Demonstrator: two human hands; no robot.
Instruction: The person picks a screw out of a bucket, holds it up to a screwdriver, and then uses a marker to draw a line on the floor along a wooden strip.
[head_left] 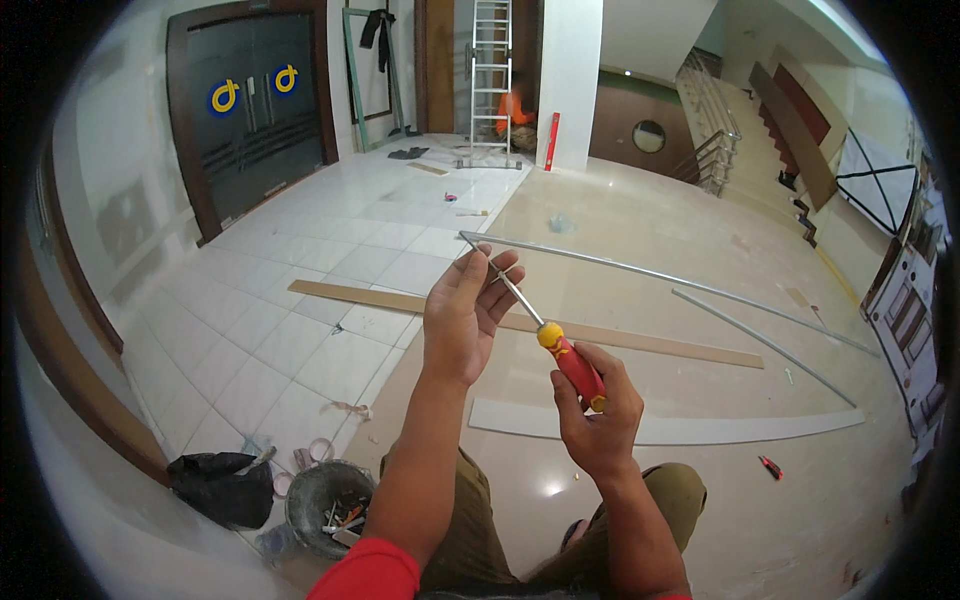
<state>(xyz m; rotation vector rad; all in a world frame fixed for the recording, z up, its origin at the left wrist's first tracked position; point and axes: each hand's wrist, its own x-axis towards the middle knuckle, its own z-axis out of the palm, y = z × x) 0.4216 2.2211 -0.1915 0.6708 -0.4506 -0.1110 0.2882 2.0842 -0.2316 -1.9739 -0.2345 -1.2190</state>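
Observation:
A screwdriver (575, 372) with a red and yellow handle is held up in front of me, its metal shaft slanting up to the left. My right hand (602, 410) is closed around the handle. At the far end of the shaft, my left hand (465, 315) pinches near the tip between thumb and fingers, the other fingers loosely curled. Whether a small piece sits at the tip is too small to tell. Behind the hands, a long thin metal bar (650, 277) and a shorter metal bar (760, 345) lie over the floor.
A brown strip (660, 345) and a white strip (690, 430) lie across the tiles. At lower left stand a dark bucket (325, 480) of tools and a black bag (222, 490). A utility knife (770, 468) lies right. Farther off are a ladder (490, 90) and a red level (552, 142).

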